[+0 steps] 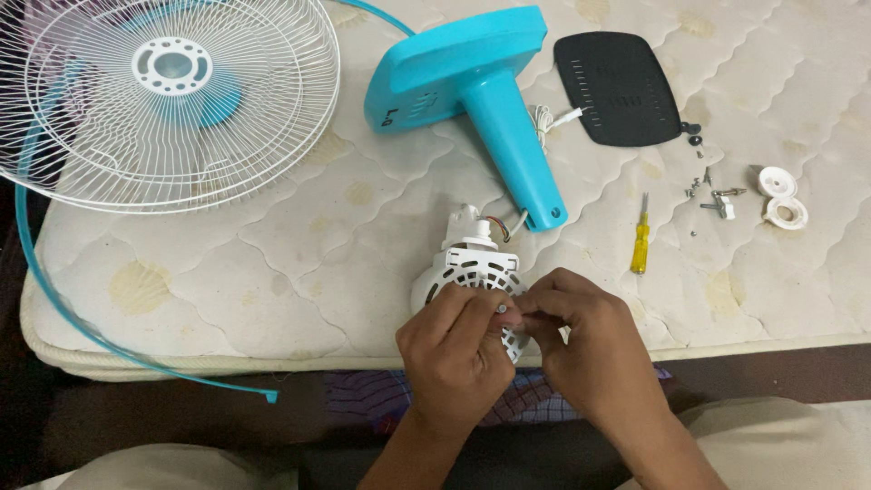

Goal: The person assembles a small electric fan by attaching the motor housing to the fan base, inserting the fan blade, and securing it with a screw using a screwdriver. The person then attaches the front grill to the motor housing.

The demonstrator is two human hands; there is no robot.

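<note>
From the head camera, the white motor housing (467, 272) lies on the quilted mattress (299, 263), just in front of the lower end of the blue fan stand (490, 100). Thin wires (499, 224) run from the housing into the stand.

The left hand (454, 349) and right hand (585, 340) meet over the housing's near edge, fingers pressed together, pinching what looks like a small metal shaft (502, 308) between them.

The housing is probably stiff, slotted plastic with some weight inside, best gripped around its rim; the wires look fragile.

Right of the stand lie a yellow screwdriver (641, 245) and loose screws (712, 195); left of it, the wire fan guard (163, 100).
</note>
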